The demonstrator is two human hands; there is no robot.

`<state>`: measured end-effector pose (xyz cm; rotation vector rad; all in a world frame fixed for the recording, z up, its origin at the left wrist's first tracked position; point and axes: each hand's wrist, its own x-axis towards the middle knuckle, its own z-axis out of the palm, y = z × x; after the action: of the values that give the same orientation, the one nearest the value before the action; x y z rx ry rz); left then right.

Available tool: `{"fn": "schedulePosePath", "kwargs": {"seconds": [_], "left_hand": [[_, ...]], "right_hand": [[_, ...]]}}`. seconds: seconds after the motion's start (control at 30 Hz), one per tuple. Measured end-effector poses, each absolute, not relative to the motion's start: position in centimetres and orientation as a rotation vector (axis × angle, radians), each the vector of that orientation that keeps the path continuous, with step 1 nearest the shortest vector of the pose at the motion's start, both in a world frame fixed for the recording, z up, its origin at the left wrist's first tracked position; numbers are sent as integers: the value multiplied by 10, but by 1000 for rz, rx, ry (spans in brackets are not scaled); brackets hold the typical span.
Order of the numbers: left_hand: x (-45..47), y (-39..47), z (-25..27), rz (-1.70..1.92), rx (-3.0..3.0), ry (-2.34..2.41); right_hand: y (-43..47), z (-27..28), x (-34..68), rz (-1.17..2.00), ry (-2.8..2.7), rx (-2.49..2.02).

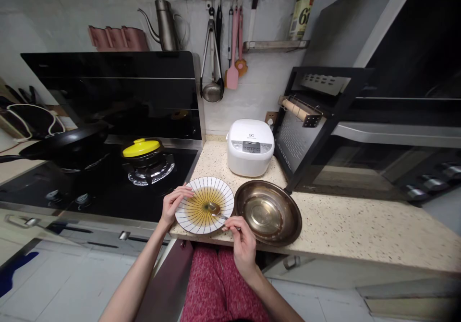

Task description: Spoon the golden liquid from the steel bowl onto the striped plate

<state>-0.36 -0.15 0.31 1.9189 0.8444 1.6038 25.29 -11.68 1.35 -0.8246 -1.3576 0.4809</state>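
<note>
A white plate with dark radiating lines (pixel 186 222) lies on the counter, holding a shallow pool of yellow-brown liquid. At its left rim rests my left hand (pixel 173 204), fingers stretched out over the edge; its thumb is not clearly visible. My right hand (pixel 244 245) pinches the handle of a metal spoon (pixel 215 209) at the plate's right front side. The spoon's bowl is over the liquid near the plate's centre. Close by on the right sits a wide, round metal pan (pixel 288 211), brown-stained inside, with its bottom showing.
Behind the plate stands a white rice cooker (pixel 249 148). The stove at left carries a small pot with a yellow lid (pixel 141 148) and a black wok (pixel 68 142). An oven (pixel 389 154) and black rack (pixel 288 139) border the counter at right. Utensils hang above, including a pink spatula (pixel 233 72).
</note>
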Motion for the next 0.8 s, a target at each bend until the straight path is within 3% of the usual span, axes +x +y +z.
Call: {"fn": "schedulePosePath", "kwargs": {"seconds": [0.8], "left_hand": [[-8, 0, 1, 1580, 1952, 866]], "right_hand": [[-116, 18, 251, 526, -1267, -830]]}}
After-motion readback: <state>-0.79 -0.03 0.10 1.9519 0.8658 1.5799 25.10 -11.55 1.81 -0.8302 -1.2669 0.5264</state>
